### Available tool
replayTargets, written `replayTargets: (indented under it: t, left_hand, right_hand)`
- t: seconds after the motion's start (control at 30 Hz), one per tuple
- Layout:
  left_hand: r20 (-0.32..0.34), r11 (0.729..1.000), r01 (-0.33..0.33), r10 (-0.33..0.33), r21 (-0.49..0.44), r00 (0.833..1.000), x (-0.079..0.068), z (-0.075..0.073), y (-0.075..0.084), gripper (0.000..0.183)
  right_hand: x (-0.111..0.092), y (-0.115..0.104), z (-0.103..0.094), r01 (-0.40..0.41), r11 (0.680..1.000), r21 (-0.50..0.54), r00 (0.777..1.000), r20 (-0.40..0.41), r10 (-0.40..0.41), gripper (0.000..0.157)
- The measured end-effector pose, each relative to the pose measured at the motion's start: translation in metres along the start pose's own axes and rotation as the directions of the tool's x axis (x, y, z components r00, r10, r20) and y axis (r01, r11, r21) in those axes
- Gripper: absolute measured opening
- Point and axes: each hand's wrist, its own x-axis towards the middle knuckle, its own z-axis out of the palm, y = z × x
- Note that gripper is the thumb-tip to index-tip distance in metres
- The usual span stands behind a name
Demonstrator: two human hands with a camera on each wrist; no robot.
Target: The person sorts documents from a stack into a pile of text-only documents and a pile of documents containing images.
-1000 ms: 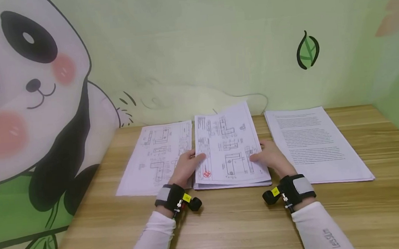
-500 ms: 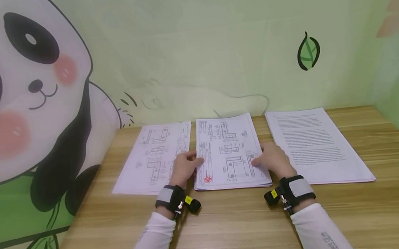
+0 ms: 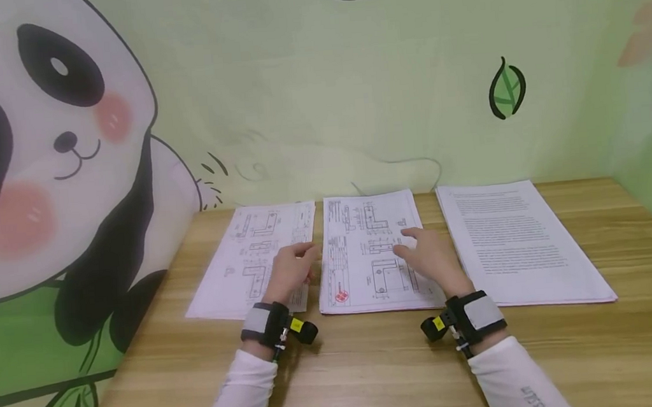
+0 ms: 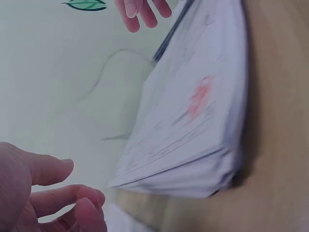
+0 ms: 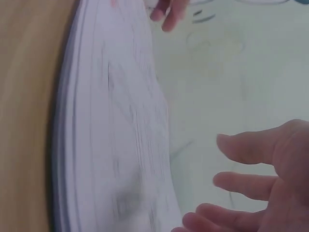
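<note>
A stack of printed technical drawings (image 3: pixel 360 277) with a red logo lies in the middle of the table. In the left wrist view the same stack (image 4: pixel 178 121) shows several layered sheets at its edge. My left hand (image 3: pixel 291 271), fingers loosely bent and holding nothing, is over the right side of the left drawing sheets (image 3: pixel 223 288), beside the middle stack. My right hand (image 3: pixel 430 259) hovers above the right part of the middle stack, thumb and fingers spread apart. In the right wrist view this hand (image 5: pixel 270 179) has nothing between its fingers.
A stack of text pages (image 3: pixel 513 240) lies at the right on the wooden table (image 3: pixel 362 373). Behind the table stands a green wall (image 3: pixel 306 103) printed with a panda and leaves. Each wrist wears a strapped camera.
The raised top drawing sheet has come down flat on the middle stack. Both hands have let go of its sides; the left moved left, the right moved inward over the stack.
</note>
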Motion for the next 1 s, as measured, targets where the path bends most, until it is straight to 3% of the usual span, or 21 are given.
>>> replayTargets:
  t: [0.2,0.57,0.67,0.8,1.0]
  left_hand:
    - [-0.064,0.998,-0.01,0.014,0.057,0.998,-0.004,-0.037,-0.002,0.044]
    - [-0.128,0.996,0.082,-0.077,0.034,0.989,-0.007,-0.095,-0.027,0.051]
    - [-0.122,0.99,0.118,-0.109,0.072,0.987,-0.01,-0.11,-0.038,0.056]
    - [-0.1,0.978,0.168,-0.157,0.123,0.983,-0.019,-0.129,-0.054,0.063]
    - [-0.07,0.967,0.163,-0.152,0.197,0.986,-0.028,-0.146,-0.072,0.065]
  right_hand:
    - [-0.005,-0.029,0.021,0.065,0.979,0.193,0.998,-0.004,-0.065,0.048]
    - [-0.018,-0.073,0.062,0.089,0.883,0.461,0.988,0.069,-0.136,0.047]
    - [-0.019,-0.083,0.074,0.068,0.859,0.507,0.982,0.116,-0.146,0.047]
    - [-0.017,-0.096,0.09,0.038,0.849,0.526,0.97,0.185,-0.158,0.048]
    - [-0.008,-0.108,0.11,-0.035,0.839,0.543,0.952,0.273,-0.137,0.053]
